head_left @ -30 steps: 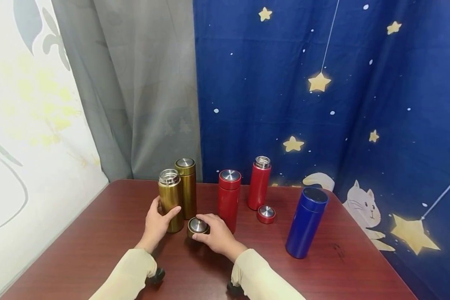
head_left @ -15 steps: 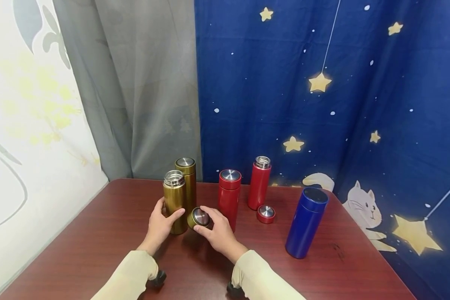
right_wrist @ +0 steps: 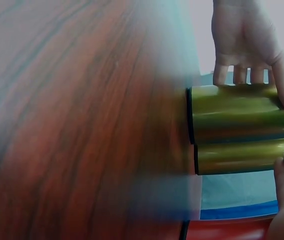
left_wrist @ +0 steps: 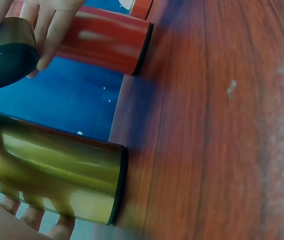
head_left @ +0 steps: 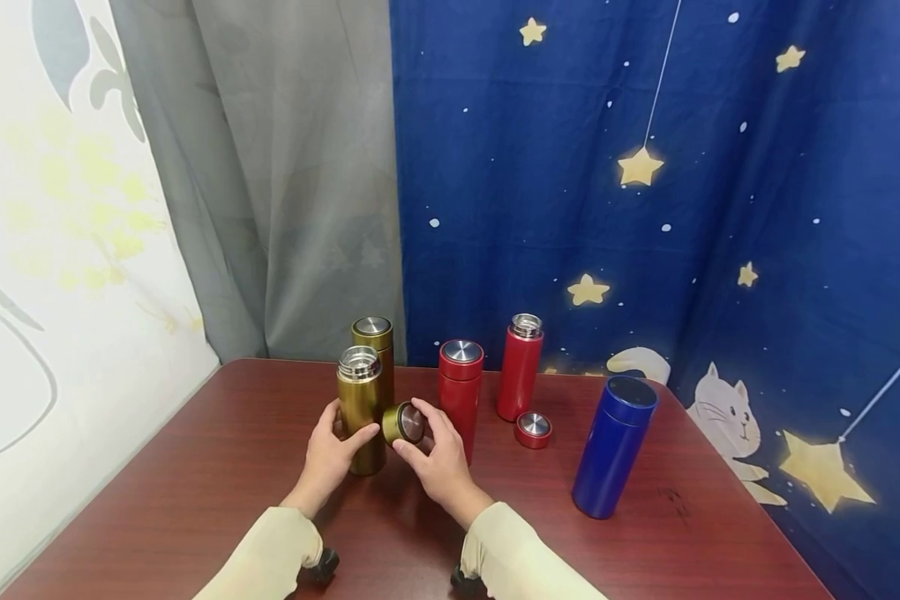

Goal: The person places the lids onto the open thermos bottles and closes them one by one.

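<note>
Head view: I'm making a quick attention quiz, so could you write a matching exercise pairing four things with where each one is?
Column one:
1. Gold lid
2. Open gold flask
3. Red lid
4. Blue flask

Column two:
A. Rightmost of the flasks
B. Held tilted in the right hand
C. On the table, near the open red flask
D. Gripped by the left hand

Pairs: 1-B, 2-D, 3-C, 4-A

- Obstacle: capped red cylindrical metal flask (head_left: pixel 460 393), upright just beyond the right hand (head_left: pixel 441 467).
- Free passage: reddish-brown wooden table (head_left: pixel 528 482) between that hand and the blue cylindrical flask (head_left: pixel 613 450).
</note>
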The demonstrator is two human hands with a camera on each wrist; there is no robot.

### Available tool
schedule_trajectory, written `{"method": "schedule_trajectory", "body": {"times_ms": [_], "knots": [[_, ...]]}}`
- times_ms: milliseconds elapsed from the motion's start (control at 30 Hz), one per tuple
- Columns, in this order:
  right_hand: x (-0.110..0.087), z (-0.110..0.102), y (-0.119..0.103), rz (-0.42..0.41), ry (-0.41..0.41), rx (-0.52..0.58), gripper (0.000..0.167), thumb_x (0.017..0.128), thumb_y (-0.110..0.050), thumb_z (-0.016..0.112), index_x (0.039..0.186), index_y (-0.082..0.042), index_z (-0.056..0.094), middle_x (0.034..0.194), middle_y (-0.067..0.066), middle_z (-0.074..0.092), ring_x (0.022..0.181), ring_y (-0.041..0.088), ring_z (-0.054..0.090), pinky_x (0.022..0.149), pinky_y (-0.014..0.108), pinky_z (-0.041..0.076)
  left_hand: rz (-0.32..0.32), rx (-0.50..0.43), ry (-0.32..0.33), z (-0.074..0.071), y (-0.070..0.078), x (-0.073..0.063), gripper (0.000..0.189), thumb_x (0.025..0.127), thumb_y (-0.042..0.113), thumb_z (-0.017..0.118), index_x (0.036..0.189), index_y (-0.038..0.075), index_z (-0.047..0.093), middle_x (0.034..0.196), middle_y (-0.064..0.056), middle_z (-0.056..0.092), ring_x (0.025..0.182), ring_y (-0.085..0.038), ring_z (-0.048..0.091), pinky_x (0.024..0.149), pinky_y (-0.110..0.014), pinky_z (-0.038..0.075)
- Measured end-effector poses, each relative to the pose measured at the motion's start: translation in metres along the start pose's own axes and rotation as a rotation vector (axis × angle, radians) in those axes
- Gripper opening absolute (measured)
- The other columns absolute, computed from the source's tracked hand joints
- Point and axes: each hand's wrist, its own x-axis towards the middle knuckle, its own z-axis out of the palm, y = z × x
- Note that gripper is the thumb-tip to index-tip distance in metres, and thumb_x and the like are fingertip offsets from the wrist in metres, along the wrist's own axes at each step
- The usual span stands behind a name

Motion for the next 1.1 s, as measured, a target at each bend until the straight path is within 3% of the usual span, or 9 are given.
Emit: {"method": "schedule_trajectory", "body": {"times_ms": [233, 900, 1100], "knots": [[-0.001, -0.007, -0.046, -0.001, 0.021, 0.042, 0.054, 0.084, 0.001, 0.072, 0.133, 0.007, 0.049, 0.12, 0.026, 0.055, 0.111, 0.039, 0.057, 0.09, 0.047, 0.05, -0.009, 0.009, -0.006, -0.001, 0.004, -0.004, 0.087, 0.083, 0.041, 0.077, 0.147, 0.002, 0.032, 0.134, -0.023, 0.051, 0.123, -0.035, 0.05, 0.101, -0.054, 0.04], [0.007, -0.002, -0.05, -0.078, 0.151, 0.106, 0.054, 0.083, 0.003, 0.073, 0.131, 0.011, 0.05, 0.12, 0.028, 0.056, 0.107, 0.04, 0.058, 0.086, 0.048, 0.052, 0.017, -0.012, -0.006, 0.005, 0.01, -0.013, 0.081, 0.081, 0.033, 0.08, 0.143, 0.004, 0.038, 0.128, -0.02, 0.057, 0.117, -0.032, 0.055, 0.096, -0.05, 0.045], [0.01, -0.001, -0.054, -0.069, 0.169, 0.097, 0.055, 0.083, 0.002, 0.073, 0.132, 0.01, 0.049, 0.122, 0.027, 0.056, 0.108, 0.039, 0.058, 0.087, 0.046, 0.052, 0.013, -0.014, -0.014, 0.006, 0.012, -0.014, 0.079, 0.081, 0.031, 0.081, 0.143, 0.005, 0.039, 0.127, -0.019, 0.057, 0.117, -0.033, 0.055, 0.096, -0.05, 0.045]]}}
